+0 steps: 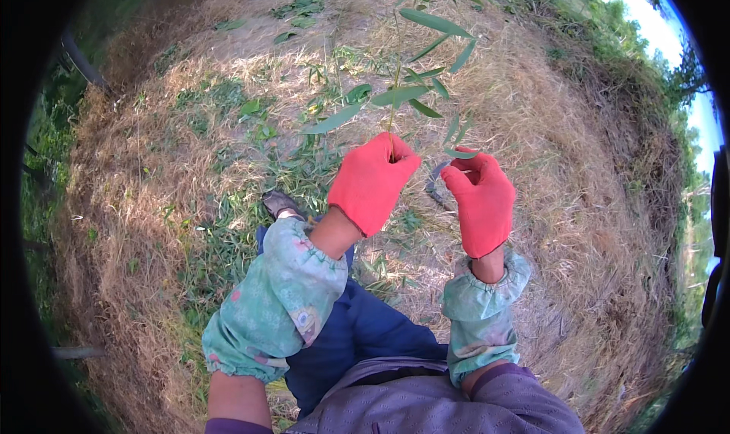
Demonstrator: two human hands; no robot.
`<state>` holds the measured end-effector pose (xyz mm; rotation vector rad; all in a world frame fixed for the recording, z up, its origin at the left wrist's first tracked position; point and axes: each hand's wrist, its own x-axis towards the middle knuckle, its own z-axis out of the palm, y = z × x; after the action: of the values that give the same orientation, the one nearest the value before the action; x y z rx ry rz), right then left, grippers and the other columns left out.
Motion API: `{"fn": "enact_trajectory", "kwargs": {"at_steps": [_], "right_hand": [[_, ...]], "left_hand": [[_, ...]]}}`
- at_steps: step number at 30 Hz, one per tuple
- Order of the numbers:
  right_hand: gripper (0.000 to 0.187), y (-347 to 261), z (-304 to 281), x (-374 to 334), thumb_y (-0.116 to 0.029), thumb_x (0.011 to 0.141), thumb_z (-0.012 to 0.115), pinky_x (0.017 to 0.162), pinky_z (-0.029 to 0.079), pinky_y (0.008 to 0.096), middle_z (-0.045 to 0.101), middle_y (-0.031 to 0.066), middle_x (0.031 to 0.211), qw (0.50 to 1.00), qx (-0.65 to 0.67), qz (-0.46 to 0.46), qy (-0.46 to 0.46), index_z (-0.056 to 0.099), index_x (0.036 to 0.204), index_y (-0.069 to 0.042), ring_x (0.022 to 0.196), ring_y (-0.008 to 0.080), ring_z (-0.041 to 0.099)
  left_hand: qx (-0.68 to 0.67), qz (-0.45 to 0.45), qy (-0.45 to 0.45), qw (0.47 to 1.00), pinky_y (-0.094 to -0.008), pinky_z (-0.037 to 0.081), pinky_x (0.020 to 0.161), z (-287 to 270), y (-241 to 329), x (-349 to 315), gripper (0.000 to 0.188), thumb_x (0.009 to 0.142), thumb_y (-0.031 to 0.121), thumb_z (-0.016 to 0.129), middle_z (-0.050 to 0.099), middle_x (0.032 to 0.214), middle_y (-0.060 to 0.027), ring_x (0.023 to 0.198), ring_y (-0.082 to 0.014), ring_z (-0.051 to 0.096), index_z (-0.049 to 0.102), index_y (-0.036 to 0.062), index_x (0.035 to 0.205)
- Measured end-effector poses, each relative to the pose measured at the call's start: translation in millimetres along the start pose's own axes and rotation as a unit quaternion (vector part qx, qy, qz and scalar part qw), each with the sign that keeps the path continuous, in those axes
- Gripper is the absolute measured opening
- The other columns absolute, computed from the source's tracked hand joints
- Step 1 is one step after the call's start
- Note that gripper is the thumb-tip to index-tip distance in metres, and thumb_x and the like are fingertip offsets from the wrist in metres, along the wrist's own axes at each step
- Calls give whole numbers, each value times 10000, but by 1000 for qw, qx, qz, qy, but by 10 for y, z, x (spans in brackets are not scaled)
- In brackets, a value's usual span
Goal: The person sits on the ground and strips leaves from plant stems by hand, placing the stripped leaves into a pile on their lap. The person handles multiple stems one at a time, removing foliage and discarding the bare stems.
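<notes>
In a red glove, my left hand (372,183) is closed around the lower stem of a thin leafy branch (399,96). The branch rises from the fist, with long narrow green leaves on both sides. To its right, my right hand (485,206), gloved in red too, has thumb and fingers pinched together at a narrow green leaf (460,154). Whether that leaf is still joined to the branch, I cannot tell. Just left of the right hand, a curved grey blade (436,184) like a sickle's shows low down, partly hidden by the glove.
Dry straw-like grass (555,206) covers the ground, with cut green leaves (217,244) scattered at the left and leaf clumps (300,6) farther ahead. My shoe (280,203) shows beside the left forearm. Green shrubs (608,34) border the far right.
</notes>
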<state>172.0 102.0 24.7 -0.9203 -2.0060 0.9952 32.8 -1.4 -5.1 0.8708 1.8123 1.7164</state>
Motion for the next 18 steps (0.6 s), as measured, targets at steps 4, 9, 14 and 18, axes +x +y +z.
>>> {"fn": "enact_trajectory", "kwargs": {"at_steps": [4, 9, 14, 18], "right_hand": [[191, -127, 74, 13, -111, 870, 723, 650, 516, 279, 694, 85, 780, 997, 45, 58, 5, 685, 1009, 13, 708, 121, 662], [101, -110, 129, 13, -73, 874, 703, 601, 487, 298, 663, 87, 722, 996, 88, 31, 7, 672, 925, 9, 656, 120, 641], [42, 231, 266, 107, -48, 878, 689, 582, 460, 307, 632, 61, 691, 970, -47, -222, 92, 668, 889, -14, 614, 129, 610], [77, 258, 163, 256, -85, 897, 684, 586, 471, 311, 650, 65, 746, 977, -11, -40, 211, 671, 887, -10, 593, 140, 598]], "left_hand": [[42, 19, -3, 999, -260, 474, 678, 34, 55, -61, 148, 878, 135, 713, 656, 803, -2, 743, -74, 581, 644, 10, 917], [-45, 26, -44, 998, -262, 477, 661, 53, 34, -70, 157, 874, 141, 721, 682, 826, -9, 735, -72, 587, 681, 16, 959], [-2, -5, -89, 996, -303, 517, 716, 22, 54, -75, 155, 860, 154, 711, 721, 844, -73, 770, -143, 655, 697, 5, 899], [-79, -55, -60, 994, -246, 434, 594, -20, -66, -76, 147, 892, 127, 699, 626, 734, -8, 668, -61, 559, 667, 3, 964]]}}
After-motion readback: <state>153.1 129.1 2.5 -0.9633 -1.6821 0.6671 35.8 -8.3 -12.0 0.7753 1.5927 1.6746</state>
